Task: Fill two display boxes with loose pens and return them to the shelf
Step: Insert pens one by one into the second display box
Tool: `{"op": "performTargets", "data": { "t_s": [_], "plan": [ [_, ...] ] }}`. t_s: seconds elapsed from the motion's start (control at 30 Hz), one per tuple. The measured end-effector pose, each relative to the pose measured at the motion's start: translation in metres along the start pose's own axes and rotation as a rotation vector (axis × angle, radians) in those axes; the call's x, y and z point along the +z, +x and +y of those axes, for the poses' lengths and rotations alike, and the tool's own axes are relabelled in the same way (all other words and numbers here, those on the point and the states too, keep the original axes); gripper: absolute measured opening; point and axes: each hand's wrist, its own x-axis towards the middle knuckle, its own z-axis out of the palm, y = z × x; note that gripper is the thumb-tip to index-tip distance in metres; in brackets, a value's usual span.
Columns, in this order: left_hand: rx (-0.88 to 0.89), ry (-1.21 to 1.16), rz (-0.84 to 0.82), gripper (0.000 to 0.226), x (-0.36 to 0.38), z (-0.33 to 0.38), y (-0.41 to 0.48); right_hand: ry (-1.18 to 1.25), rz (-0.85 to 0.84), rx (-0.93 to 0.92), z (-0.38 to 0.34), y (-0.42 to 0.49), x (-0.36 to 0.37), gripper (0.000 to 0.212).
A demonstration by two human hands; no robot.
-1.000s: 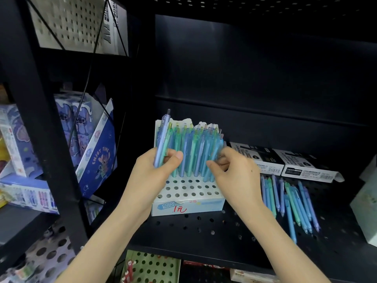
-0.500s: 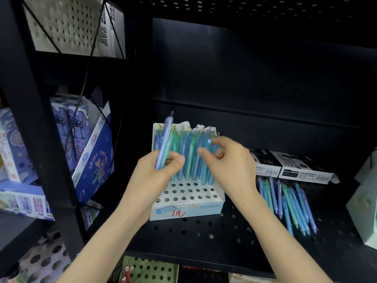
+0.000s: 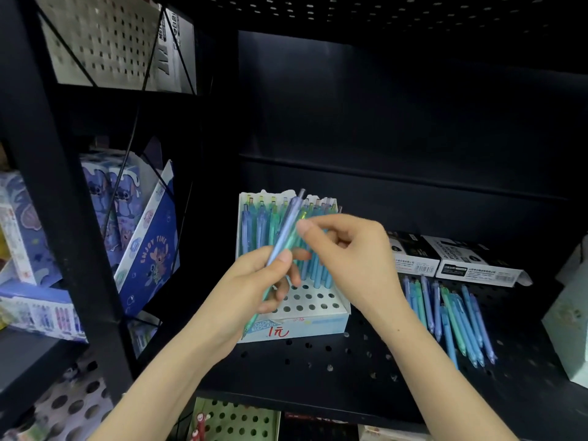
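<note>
1. A black metal shelf point(image 3: 350, 370), punched with round holes, spans the near middle and right.
2. Behind it, a dark back panel point(image 3: 397, 122) with horizontal ridges closes the far side; the light there is dim.
3. A perforated black board point(image 3: 381, 11) roofs the bay.
4. A black upright post point(image 3: 63, 218) stands at the left, with thin diagonal rods point(image 3: 124, 160) crossing just beside it.
5. At the far upper left, a white pegboard panel point(image 3: 105, 39) catches brighter light.
6. The left bay holds blue cartoon-printed boxes point(image 3: 149, 249).
</note>
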Motion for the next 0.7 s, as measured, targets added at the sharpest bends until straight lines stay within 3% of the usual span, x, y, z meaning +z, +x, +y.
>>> {"op": "performTargets", "data": {
  "t_s": [0.1, 0.3, 0.43, 0.7],
  "plan": [
    [-0.005, 0.03, -0.04, 0.033, 0.003, 0.001, -0.002, 0.157, -0.135, 0.057, -0.006, -0.004, -0.001, 0.016],
    [0.089, 0.266, 0.238, 0.023, -0.009, -0.007, -0.001, 0.288, 0.267, 0.044, 0.0, 0.007, -0.032, 0.014],
    [0.131, 0.311, 0.311, 0.023, -0.018, -0.008, -0.002, 0.021, 0.343, -0.019, 0.013, 0.006, -0.028, 0.012],
    [0.179, 0.325, 0.337, 0.022, -0.019, -0.01, -0.004, -0.244, 0.218, -0.029, 0.025, 0.003, -0.003, 0.016]
  ]
}}
